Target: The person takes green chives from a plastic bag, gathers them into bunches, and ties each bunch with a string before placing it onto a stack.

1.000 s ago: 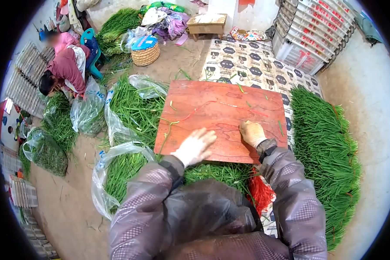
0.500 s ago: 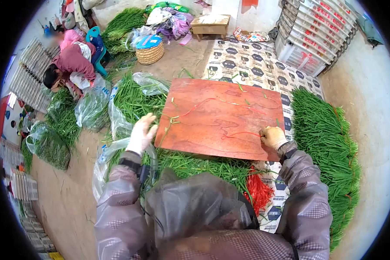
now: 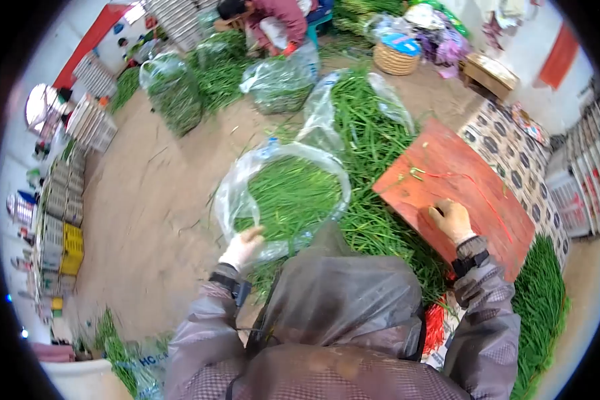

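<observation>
My left hand (image 3: 242, 247), in a pale glove, is closed at the near rim of a clear plastic bag (image 3: 223, 193). The bag stands wide at the mouth, with green stalks (image 3: 290, 193) filling it. Over the reddish wooden board (image 3: 493, 217) is my right hand (image 3: 452, 221), also gloved, its fingers curled and nothing visible in them. A red string (image 3: 483, 190) lies on the board just beyond that hand, near a few green scraps (image 3: 415, 173). Loose green stalks (image 3: 373, 127) are heaped between bag and board.
A bundle of red strings (image 3: 434, 328) hangs by my right knee. Rows of green bundles (image 3: 540, 320) lie at the right. Across the floor (image 3: 140, 220), a person (image 3: 283, 23) bends over another filled bag (image 3: 280, 87). Stacked crates (image 3: 583, 160) stand by the wall.
My view has swung left, bringing the open bag to the middle. My left hand has gone from open to closed at the bag's rim; my right hand has moved off the red string.
</observation>
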{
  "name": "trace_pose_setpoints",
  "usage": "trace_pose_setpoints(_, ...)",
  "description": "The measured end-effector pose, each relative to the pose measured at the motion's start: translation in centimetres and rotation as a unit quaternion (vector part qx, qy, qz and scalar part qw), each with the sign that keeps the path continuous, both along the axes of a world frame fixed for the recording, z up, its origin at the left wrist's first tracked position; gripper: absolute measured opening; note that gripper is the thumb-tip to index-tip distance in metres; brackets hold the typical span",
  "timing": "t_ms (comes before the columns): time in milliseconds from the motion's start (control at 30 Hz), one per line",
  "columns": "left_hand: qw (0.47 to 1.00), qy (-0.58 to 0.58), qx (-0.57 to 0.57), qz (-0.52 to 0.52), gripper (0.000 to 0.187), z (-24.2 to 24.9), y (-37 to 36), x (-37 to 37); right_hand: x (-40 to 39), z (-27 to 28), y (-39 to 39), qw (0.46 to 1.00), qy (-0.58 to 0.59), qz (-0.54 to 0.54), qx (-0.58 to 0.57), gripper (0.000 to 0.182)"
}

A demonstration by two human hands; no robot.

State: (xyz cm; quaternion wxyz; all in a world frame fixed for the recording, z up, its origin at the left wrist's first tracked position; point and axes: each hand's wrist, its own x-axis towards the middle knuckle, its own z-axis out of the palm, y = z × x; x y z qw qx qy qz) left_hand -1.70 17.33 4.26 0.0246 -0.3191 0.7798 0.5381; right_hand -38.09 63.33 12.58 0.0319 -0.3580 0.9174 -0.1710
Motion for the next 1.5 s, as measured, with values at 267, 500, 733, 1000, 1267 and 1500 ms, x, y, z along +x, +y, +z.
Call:
trace_pose_setpoints(267, 0.99, -0.104, 0.078, -0.05, 0.052, 0.4, 2.5, -3.2, 5.0, -3.9, -22.5, 0.954, -0.109, 0.278, 0.024, 0.038)
trace_pose_setpoints(500, 0.954, 0.001, -0.238, 0.184, 0.07, -7.4, -12.1, -4.6, 7.9, -15.1, -28.5, 0.867, -0.119, 0.412, 0.253, 0.047)
trace_pose_setpoints(733, 0.98, -0.074, -0.181, -0.023, 0.049, -5.2, -7.7, -4.1, 8.2, -19.4, -27.9, 0.801, -0.082, 0.434, 0.403, 0.042)
trace_pose_setpoints(1000, 0.959, -0.198, -0.078, -0.189, 0.035, -13.1, 0.4, 0.9, 7.9, -20.0, -27.4, 0.788, -0.092, 0.44, 0.42, 0.037)
trace_pose_setpoints(1267, 0.928, -0.317, 0.056, -0.186, 0.026, -19.1, 3.7, 8.5, 4.8, -19.0, -29.3, 0.784, -0.371, 0.403, 0.293, 0.068)
trace_pose_setpoints(1500, 0.845, -0.362, -0.161, -0.359, 0.029, -8.4, -0.9, -0.3, 1.5, -15.4, -35.6, 0.964, -0.17, 0.187, 0.082, 0.03)
